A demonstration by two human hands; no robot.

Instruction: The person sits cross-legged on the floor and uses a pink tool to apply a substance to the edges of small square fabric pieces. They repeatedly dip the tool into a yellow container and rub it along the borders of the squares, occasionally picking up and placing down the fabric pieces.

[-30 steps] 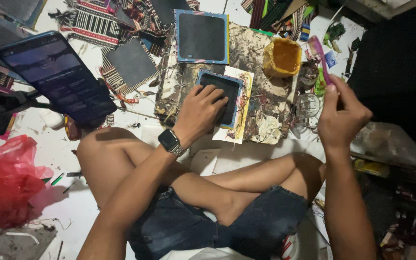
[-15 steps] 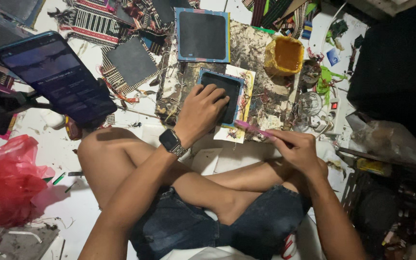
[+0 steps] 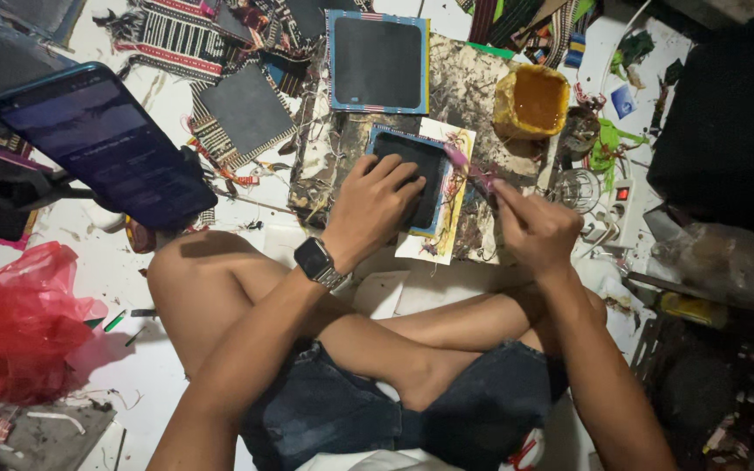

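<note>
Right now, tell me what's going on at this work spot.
A person sits cross-legged on the floor. The left hand presses flat on a dark square pad with a blue border, which lies on a stained board. The right hand holds a thin pinkish brush with its tip at the pad's right edge. A yellow tub of amber paste stands just beyond.

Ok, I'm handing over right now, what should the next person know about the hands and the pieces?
Left hand: flat on the dark square pad with the blue edge, pressing it to the stained work board.
Right hand: pinch grip on a thin pink brush, its tip at the pad's right edge.
Yellow glue pot stands open on the board, top right.
A second edged pad lies above.
How far the edging has got cannot be told.
</note>
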